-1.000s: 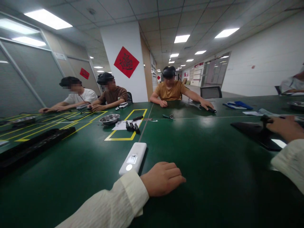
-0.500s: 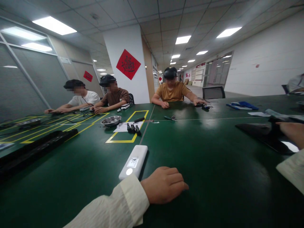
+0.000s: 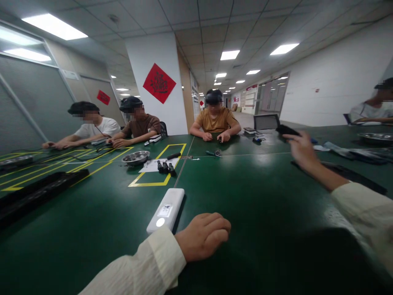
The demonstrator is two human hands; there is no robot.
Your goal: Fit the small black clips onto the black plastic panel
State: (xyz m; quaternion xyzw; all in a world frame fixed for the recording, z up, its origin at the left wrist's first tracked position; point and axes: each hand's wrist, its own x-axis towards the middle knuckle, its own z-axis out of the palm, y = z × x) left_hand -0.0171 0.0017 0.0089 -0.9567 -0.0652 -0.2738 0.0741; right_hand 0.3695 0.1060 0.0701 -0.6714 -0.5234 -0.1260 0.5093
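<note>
My left hand (image 3: 202, 237) rests on the green table (image 3: 245, 196), fingers curled together, and nothing shows in it. Close beside its wrist lies a white oblong device (image 3: 167, 209) with a printed label and a bright round spot. Farther right, my right hand (image 3: 302, 151) is raised over the table. It grips a dark, flat, elongated object (image 3: 287, 130) between thumb and fingers; its exact kind cannot be made out. Beneath that forearm a black flat piece (image 3: 353, 176) lies on the table, partly hidden by the arm.
A metal bowl (image 3: 136, 158), black cylindrical parts (image 3: 166, 168) and white paper (image 3: 147, 166) lie ahead, near yellow tape. Pliers (image 3: 214, 153) lie mid-table. A long black tray (image 3: 43, 188) is at left. A person (image 3: 215, 119) sits opposite, others at both sides.
My right hand has moved left and forward from the right edge, carrying the dark object up. My left hand's fingers have curled in more. The person opposite has drawn an outstretched arm back.
</note>
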